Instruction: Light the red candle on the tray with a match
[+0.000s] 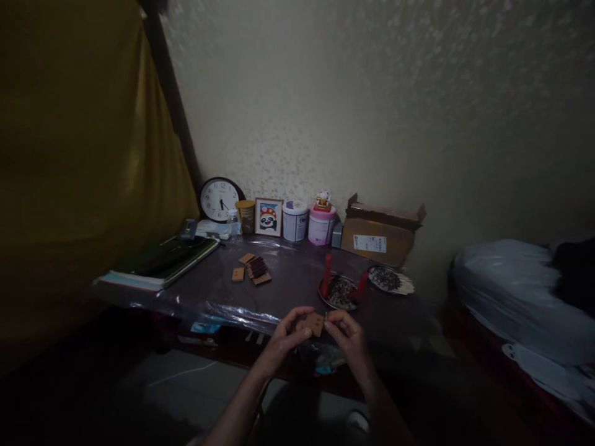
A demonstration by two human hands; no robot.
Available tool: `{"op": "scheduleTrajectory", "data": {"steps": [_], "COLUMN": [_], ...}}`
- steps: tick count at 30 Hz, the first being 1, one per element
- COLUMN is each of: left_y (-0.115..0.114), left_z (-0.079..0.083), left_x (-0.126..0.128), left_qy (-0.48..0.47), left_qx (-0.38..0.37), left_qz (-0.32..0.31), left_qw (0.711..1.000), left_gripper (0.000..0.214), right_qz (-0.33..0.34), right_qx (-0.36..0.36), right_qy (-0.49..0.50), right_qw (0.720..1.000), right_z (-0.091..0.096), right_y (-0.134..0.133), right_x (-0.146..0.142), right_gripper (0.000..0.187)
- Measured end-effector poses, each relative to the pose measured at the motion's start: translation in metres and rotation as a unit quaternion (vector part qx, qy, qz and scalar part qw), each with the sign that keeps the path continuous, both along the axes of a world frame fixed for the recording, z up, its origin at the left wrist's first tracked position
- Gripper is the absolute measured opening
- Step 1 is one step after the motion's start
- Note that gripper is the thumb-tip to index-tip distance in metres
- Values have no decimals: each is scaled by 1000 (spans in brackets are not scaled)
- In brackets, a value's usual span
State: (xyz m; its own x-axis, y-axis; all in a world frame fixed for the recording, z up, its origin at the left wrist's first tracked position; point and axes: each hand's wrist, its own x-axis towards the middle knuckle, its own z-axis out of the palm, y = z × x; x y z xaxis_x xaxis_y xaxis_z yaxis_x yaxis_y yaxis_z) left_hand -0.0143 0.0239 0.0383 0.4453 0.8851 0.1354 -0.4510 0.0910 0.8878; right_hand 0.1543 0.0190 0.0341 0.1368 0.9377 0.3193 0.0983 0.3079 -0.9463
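Observation:
My left hand (294,334) pinches a small brown card (315,324) with two reddish dots, held above the table's front edge. My right hand (346,333) is closed at the card's right edge, fingertips pressed together; a tiny thing seems to show between them, too small to name. Beyond the hands sits a round plate (343,305) of small dark and pale bits, with a red candle (326,275) standing in it and another red candle (361,286) leaning at its right. Farther left lie loose brown cards (238,274) and a cluster of dark reddish-brown strips (257,267).
A second plate (388,279) holds thin pale sticks with dark ends. Along the wall stand a clock (221,199), a framed panda picture (268,217), two tubs (294,222) and a cardboard box (379,234). Large flat books (162,266) lie left on the plastic-covered table (288,282).

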Motion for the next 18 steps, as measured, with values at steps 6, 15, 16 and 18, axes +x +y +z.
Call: {"op": "scheduleTrajectory", "data": {"steps": [6,15,16,18], "left_y": [2,5,5,5], "left_z": [-3,-9,-9,-10], "left_x": [3,7,8,8], "left_qy": [17,4,6,5], "left_qx": [2,2,3,4], "left_qz": [23,29,32,38], "left_qw": [1000,1000,999,999], "left_gripper": [38,33,33,33], "right_qz": [-5,6,7,7], "right_qx": [-5,-1,-6,-11], "right_qy": [38,46,47,52], "right_qw": [999,999,999,999], "right_z": [-2,5,6,6], "right_y": [1,0,-1,-1], "right_x": [2,1,0,0], "right_gripper": [26,39,39,38]}}
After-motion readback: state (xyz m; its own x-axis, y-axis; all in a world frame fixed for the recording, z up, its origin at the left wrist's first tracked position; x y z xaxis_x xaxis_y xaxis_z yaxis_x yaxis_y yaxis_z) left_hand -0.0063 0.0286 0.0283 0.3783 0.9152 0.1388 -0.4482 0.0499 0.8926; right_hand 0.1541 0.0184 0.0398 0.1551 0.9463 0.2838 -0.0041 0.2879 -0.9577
